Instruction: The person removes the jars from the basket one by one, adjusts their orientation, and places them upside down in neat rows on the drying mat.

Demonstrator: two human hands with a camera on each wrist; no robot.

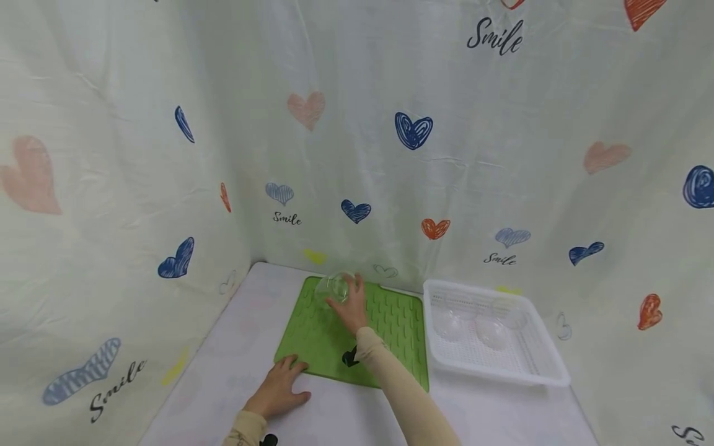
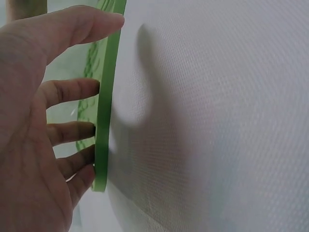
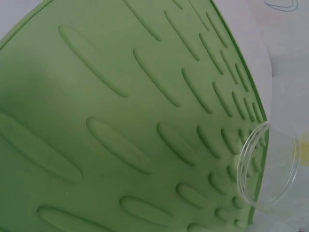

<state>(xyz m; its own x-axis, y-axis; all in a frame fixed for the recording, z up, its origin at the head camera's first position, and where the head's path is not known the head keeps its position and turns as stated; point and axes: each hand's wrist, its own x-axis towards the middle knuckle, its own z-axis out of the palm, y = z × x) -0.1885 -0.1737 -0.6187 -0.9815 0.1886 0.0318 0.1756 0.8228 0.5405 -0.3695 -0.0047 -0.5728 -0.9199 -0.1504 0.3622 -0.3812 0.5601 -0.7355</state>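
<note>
My right hand (image 1: pixel 352 305) holds a clear glass bowl (image 1: pixel 328 288) by its side over the far left corner of the green ribbed mat (image 1: pixel 397 316). In the right wrist view the bowl's round rim (image 3: pixel 244 166) shows above the mat's far edge, while the hand itself is out of that picture. At the mat's near left corner lies my left hand (image 1: pixel 281 389), its fingers spread and the thumb apart. The left wrist view has those fingertips (image 2: pixel 89 88) right at the mat's green edge (image 2: pixel 105 121), with nothing in the grasp.
To the right of the mat stands a white perforated plastic basket (image 1: pixel 491 373) with clear bowls (image 1: pixel 493 332) inside. A pale cloth (image 1: pixel 223 384) covers the table. Behind and beside it hangs a white curtain (image 1: pixel 357 167) printed with hearts.
</note>
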